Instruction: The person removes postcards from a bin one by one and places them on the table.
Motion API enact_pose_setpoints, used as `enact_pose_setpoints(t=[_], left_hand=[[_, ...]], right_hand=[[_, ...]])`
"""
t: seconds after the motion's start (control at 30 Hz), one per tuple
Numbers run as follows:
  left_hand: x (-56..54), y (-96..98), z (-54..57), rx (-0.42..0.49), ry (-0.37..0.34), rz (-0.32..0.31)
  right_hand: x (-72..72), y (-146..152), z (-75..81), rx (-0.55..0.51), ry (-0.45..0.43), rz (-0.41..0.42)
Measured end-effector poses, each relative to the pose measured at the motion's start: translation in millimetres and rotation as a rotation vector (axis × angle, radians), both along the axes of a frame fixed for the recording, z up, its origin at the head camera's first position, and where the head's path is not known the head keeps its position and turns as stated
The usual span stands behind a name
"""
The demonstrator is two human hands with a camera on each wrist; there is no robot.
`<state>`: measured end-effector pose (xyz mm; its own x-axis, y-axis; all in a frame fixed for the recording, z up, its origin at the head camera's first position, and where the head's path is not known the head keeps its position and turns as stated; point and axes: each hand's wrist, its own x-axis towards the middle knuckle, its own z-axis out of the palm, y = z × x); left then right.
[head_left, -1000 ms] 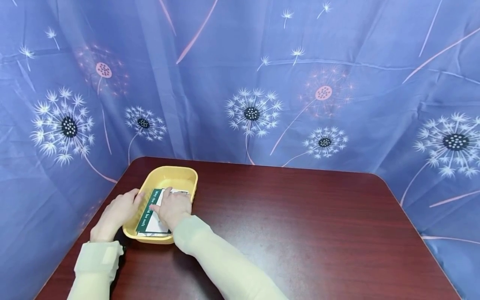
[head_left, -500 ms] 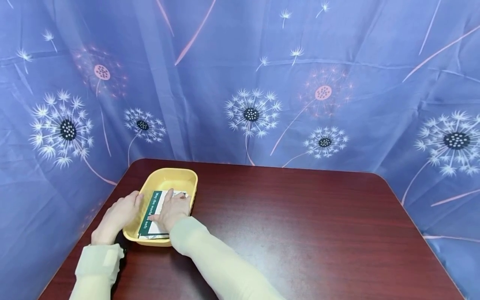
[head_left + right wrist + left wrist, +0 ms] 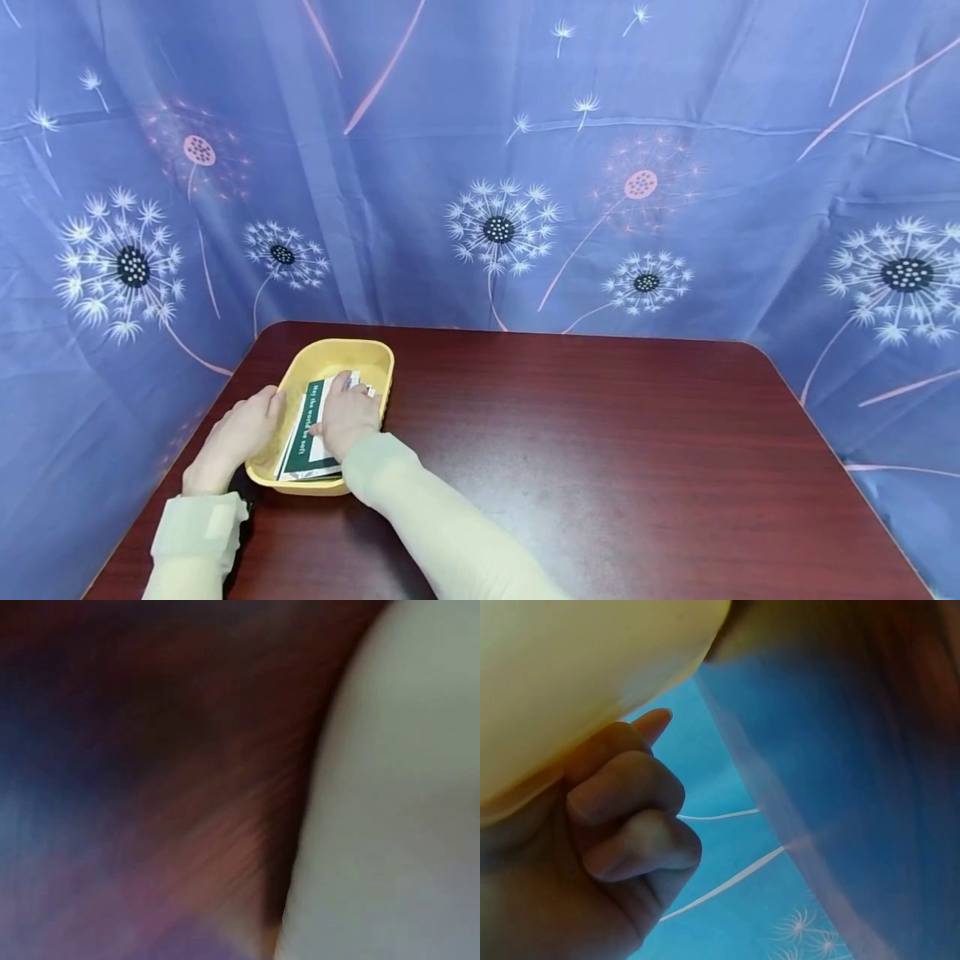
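Observation:
A yellow plastic basket (image 3: 327,348) stands at the table's left side. My left hand (image 3: 236,433) grips its left rim; in the left wrist view the fingers (image 3: 630,787) are curled beneath the rim. Inside the basket lie flat printed cards, the top one a green and white card (image 3: 300,454) with white lettering along its green strip. My right hand (image 3: 348,417) lies over this card, its thumb on the green strip. How its other fingertips meet the cards is partly hidden. A pale edge of another card shows left of the green one.
The basket stands on a dark red-brown wooden table (image 3: 600,450) with rounded far corners. Close behind the table hangs a blue curtain (image 3: 420,208) with a dandelion print. The right wrist view is mostly blur and pale sleeve (image 3: 397,795).
The right thumb has drawn in toward the palm. The cards beneath have shifted and fanned out, baring a pale edge at the left. The left hand has stayed on the rim.

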<state>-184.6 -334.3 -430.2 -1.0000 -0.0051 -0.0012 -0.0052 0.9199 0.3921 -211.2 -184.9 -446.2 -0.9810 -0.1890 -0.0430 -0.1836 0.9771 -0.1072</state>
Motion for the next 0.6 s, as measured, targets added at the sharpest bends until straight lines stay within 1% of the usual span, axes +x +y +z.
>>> enact_pose_setpoints(t=[0.13,0.3,0.47,0.53,0.6], left_hand=[[-1.2,0.2,-2.4,0.01,0.0,0.0],[-1.8,2.8,-1.8,-0.004,0.006,0.002],[0.6,3.2,-1.2,-0.01,-0.012,0.017],[1.4,2.5,-0.4,-0.008,-0.018,0.02],[2.0,1.6,1.0,-0.009,-0.017,0.026]], right_hand=[[-1.5,6,5.5,-0.154,0.037,-0.014],[-5.5,12,12.8,-0.245,0.057,-0.026],[-7.5,18,23.6,-0.377,0.094,-0.037],[-7.9,22,29.5,-0.418,0.111,-0.029],[-8.8,25,34.3,-0.435,0.143,-0.006]])
